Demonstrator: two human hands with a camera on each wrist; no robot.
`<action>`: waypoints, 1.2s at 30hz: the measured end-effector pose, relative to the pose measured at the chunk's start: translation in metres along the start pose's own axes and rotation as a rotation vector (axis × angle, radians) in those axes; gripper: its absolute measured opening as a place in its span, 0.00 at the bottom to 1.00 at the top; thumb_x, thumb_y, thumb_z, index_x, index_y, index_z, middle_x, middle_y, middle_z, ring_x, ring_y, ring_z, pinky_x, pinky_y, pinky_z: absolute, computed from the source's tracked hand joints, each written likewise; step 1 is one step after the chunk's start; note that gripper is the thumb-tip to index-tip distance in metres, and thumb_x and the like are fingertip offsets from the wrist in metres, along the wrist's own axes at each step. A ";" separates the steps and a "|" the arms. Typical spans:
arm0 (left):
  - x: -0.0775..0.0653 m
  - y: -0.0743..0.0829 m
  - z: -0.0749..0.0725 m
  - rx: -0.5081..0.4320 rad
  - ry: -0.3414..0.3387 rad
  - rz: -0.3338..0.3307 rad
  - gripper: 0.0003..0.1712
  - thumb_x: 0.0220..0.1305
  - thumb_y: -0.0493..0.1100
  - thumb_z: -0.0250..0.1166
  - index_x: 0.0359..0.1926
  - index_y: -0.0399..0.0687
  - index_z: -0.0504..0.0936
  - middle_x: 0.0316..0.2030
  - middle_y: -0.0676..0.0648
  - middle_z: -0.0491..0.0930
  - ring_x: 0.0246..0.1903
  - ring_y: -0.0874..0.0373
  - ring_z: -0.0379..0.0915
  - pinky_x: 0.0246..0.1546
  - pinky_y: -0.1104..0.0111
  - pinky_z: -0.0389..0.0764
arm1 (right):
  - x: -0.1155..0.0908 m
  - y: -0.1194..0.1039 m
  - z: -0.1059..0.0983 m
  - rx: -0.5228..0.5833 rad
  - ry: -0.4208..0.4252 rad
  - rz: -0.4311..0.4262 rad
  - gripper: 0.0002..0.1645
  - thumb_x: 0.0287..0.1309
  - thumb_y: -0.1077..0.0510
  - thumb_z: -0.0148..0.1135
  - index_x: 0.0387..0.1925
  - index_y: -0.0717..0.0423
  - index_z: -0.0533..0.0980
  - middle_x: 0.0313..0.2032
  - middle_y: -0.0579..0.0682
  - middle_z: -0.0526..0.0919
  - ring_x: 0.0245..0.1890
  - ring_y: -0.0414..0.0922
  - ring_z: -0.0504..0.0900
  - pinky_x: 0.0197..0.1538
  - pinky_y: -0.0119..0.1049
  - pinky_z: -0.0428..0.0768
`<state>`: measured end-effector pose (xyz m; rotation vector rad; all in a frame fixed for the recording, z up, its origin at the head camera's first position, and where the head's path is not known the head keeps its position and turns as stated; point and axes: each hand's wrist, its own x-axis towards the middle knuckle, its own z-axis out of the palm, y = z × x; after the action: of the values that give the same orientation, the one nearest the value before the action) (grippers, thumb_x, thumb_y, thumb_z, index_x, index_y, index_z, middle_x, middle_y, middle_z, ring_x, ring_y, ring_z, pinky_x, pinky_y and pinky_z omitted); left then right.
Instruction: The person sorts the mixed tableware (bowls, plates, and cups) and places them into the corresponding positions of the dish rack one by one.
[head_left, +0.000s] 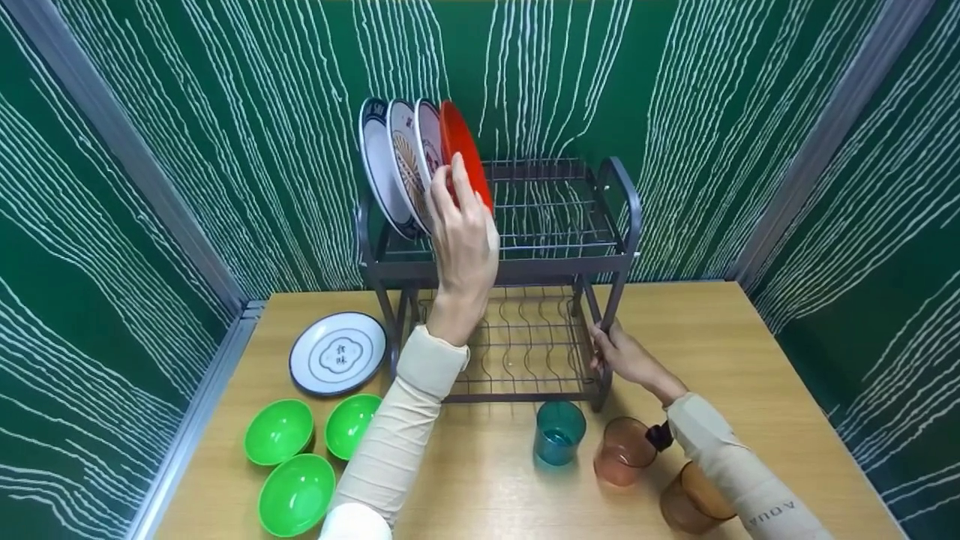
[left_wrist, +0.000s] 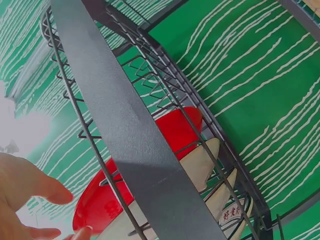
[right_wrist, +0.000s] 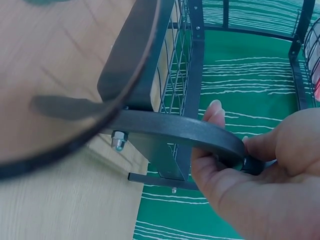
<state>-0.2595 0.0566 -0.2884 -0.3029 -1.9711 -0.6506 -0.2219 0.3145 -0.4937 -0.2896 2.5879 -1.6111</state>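
My left hand is at the red plate, which stands on edge in the upper tier of a dark two-tier dish rack. Its fingers look loosely bent; in the left wrist view the thumb and fingers of the left hand stand apart beside the red plate, gripping nothing visible. Three patterned white plates stand upright to the left of the red one. Low on the rack's right side, my right hand grips the front leg; in the right wrist view its fingers curl round the dark bar.
A white plate with a dark rim lies flat left of the rack. Three green bowls sit in front of it. A teal glass, a pinkish glass and an amber glass stand front right, partly under the right sleeve.
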 end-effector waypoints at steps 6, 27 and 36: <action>-0.007 -0.005 -0.013 -0.152 0.043 -0.030 0.26 0.65 0.39 0.59 0.63 0.37 0.67 0.54 0.38 0.69 0.56 0.50 0.66 0.56 0.61 0.73 | 0.002 0.000 0.000 0.006 -0.005 -0.004 0.16 0.75 0.56 0.33 0.49 0.68 0.59 0.29 0.61 0.74 0.33 0.65 0.78 0.31 0.50 0.81; -0.039 -0.046 -0.071 -0.511 0.230 -0.132 0.17 0.66 0.37 0.57 0.54 0.35 0.73 0.41 0.42 0.74 0.37 0.58 0.72 0.39 0.69 0.78 | 0.001 -0.001 0.000 -0.006 -0.003 0.034 0.16 0.75 0.52 0.36 0.49 0.62 0.59 0.35 0.68 0.73 0.35 0.64 0.78 0.35 0.50 0.80; -0.056 -0.093 -0.086 -0.426 0.248 -0.264 0.16 0.66 0.37 0.58 0.54 0.37 0.74 0.39 0.43 0.76 0.36 0.56 0.72 0.38 0.68 0.77 | 0.002 0.000 0.001 -0.009 -0.007 -0.005 0.15 0.75 0.56 0.34 0.48 0.67 0.58 0.30 0.60 0.72 0.33 0.66 0.78 0.31 0.43 0.81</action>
<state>-0.2128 -0.0651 -0.3358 -0.2065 -1.6362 -1.2235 -0.2236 0.3136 -0.4938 -0.3025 2.5927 -1.5972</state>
